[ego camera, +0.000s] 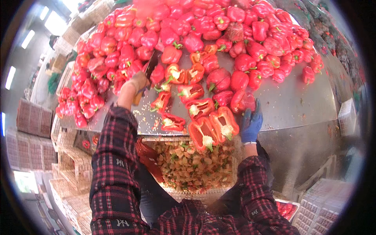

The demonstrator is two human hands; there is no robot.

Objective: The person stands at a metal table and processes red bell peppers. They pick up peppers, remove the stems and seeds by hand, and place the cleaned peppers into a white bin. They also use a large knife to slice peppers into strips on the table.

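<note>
A knife (151, 64) with a dark blade is held in my left hand (137, 83), which is above the left part of the metal table (282, 108); the blade points away from me among whole red bell peppers (126, 53). My right hand (251, 122), in a blue glove, is at the table's near edge with its fingers against a red bell pepper (243, 101); whether it grips the pepper cannot be told. Between my hands lie several halved peppers (199, 108), cut faces up, with pale seed cores and green stems. Two large halves (203, 133) overhang the near edge.
Below the edge, between my legs, stands a crate (235, 164) of cores and scraps. Plastic crates stand at the left (35, 119) and lower right (323, 202). Filled net sacks (320, 26) lie beyond the table at the upper right. Loose seeds (144, 117) dot the metal.
</note>
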